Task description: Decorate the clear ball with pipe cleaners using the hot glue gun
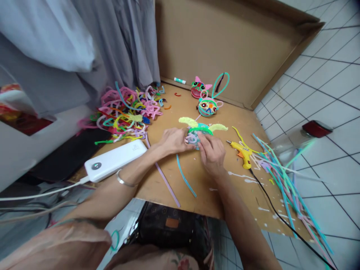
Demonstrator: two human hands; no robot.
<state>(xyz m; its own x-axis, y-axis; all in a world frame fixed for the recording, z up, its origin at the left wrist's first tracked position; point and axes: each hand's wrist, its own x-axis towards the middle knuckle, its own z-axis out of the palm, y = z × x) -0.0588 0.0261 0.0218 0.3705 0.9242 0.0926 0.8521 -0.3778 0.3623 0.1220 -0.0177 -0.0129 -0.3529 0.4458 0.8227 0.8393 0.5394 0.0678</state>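
In the middle of the cardboard surface (197,176), a craft piece (200,130) of green and teal pipe cleaner with two pale yellow ear-like parts is held between both hands. My left hand (176,140) grips its left side, fingers bent round the edge. My right hand (211,150) presses its curled fingers on the front right, near a pale lilac coil (192,138). Two finished-looking round faces stand behind: one teal with pink loops (208,107), one with pink pointed ears (198,88).
A yellow glue gun (243,153) with a black cable lies right, beside long pipe cleaners (289,183). Left are a tangled colourful pile (126,112) and a white power bank (115,160). A glue stick (180,80) lies by the cardboard wall (213,48). Two loose stems lie in front.
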